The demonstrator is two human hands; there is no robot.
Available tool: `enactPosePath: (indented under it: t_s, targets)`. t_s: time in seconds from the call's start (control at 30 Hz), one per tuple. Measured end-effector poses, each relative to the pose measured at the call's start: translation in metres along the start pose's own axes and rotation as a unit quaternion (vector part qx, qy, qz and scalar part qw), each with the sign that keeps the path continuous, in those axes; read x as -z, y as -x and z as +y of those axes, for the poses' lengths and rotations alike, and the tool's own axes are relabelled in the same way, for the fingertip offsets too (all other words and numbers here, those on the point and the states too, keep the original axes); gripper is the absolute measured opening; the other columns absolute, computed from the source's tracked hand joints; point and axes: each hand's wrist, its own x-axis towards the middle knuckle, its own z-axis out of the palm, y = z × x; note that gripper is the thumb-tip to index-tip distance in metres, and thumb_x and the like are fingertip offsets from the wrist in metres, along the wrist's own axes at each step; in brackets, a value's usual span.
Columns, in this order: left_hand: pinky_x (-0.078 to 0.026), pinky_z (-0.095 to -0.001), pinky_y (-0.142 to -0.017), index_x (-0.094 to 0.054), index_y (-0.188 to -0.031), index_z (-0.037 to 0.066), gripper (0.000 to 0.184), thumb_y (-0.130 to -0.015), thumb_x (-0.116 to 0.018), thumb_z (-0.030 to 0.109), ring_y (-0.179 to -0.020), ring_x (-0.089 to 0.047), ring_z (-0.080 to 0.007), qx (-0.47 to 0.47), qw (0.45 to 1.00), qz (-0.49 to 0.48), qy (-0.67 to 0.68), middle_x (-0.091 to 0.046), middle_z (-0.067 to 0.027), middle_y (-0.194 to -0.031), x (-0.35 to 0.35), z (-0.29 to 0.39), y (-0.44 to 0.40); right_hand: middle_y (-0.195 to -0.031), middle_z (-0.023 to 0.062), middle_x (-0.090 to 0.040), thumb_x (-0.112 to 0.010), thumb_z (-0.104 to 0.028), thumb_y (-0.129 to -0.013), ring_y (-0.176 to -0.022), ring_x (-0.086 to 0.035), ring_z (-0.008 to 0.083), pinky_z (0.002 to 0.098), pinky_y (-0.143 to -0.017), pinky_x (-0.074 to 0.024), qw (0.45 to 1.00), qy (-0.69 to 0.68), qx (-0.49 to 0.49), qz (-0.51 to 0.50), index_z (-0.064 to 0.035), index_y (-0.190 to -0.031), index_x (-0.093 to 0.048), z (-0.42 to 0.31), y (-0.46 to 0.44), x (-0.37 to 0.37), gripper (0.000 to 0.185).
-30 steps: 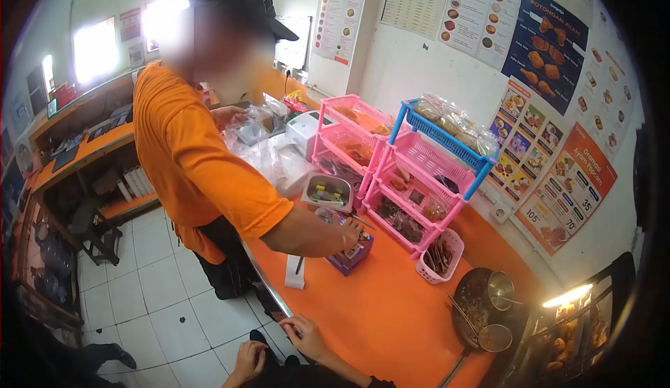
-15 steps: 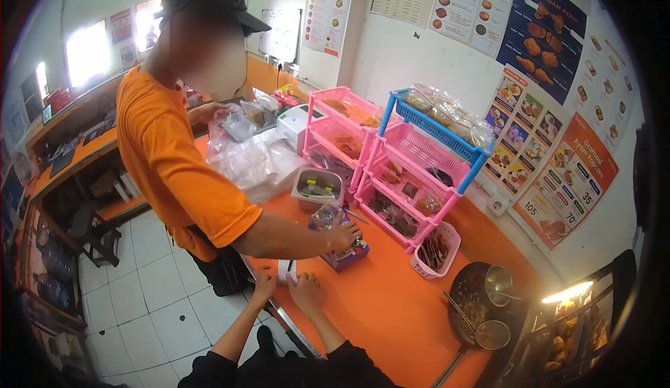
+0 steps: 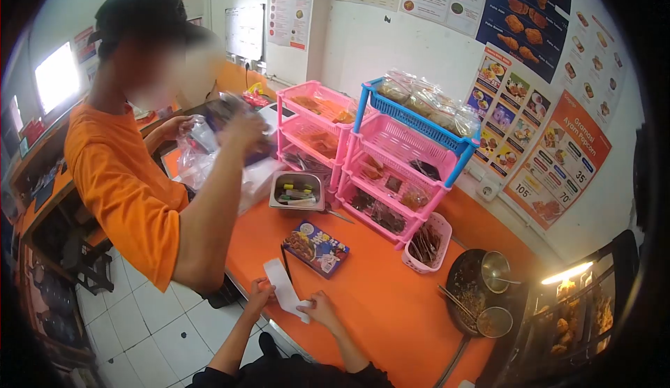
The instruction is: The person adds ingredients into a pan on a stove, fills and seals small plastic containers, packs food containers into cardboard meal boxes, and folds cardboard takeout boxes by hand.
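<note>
A strip of white paper (image 3: 283, 285) lies between my hands over the orange table. My right hand (image 3: 320, 310) pinches its lower end. My left hand (image 3: 259, 294) has its fingers closed at the left edge of the same strip. Just beyond the paper, a thin black stick, perhaps a pen (image 3: 287, 261), rests on the table. A blue printed box with food pictures (image 3: 316, 248) lies flat farther from me. At the left, a co-worker in an orange shirt (image 3: 122, 192) lifts a dark, motion-blurred item (image 3: 237, 126) beside clear plastic bags (image 3: 188, 168).
A metal container of markers (image 3: 297, 190) stands behind the box. Pink and blue stacked racks (image 3: 398, 161) hold packets along the wall. To the right are a pink basket (image 3: 426, 243), a dark wok (image 3: 466, 287) with ladles, and a lit food display (image 3: 569, 318).
The co-worker's hand has left the box and risen toward the bags with a dark item, leaving the box flat. My hands have moved apart, and more of the paper strip shows.
</note>
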Motion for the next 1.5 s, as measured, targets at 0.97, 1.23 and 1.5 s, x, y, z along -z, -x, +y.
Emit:
enactPosePath:
  t_s: [0.97,1.23,1.5]
  targets:
    - [-0.032,-0.0523,-0.094,-0.051,-0.129,0.006,0.068,-0.075,-0.071,0.044,-0.116,-0.047,-0.0349,-0.262,0.778,0.123,-0.558,-0.051,-0.0150,-0.125,-0.092,0.061,-0.126,-0.120,0.0135,-0.052,-0.060,-0.013,-0.087,-0.115,-0.051,0.0325,0.0479,-0.093,-0.0390,0.927,0.167,-0.090,0.325,-0.0091,-0.129,-0.046,0.020,-0.050,0.053,0.044]
    - [-0.031,-0.0532,-0.097,-0.047,-0.128,0.002,0.066,-0.081,-0.067,0.044,-0.117,-0.046,-0.0360,-0.367,0.783,0.147,-0.480,-0.051,-0.0191,-0.122,-0.087,0.066,-0.096,-0.118,0.0181,-0.050,-0.054,-0.007,-0.087,-0.114,-0.048,0.0361,0.0496,-0.091,-0.0379,0.914,0.111,-0.043,0.388,-0.0067,-0.129,-0.046,-0.011,-0.002,0.050,0.043]
    - [-0.038,-0.0452,-0.093,-0.055,-0.114,0.004,0.035,-0.080,-0.062,0.007,-0.106,-0.050,-0.0363,-0.482,0.746,0.190,-0.418,-0.053,-0.0180,-0.111,0.008,-0.038,0.076,-0.109,0.0169,-0.053,-0.054,-0.006,-0.085,-0.106,-0.050,0.0367,0.0489,-0.090,-0.0391,0.969,0.012,0.224,0.105,-0.0052,-0.114,-0.056,-0.003,0.110,-0.073,0.030]
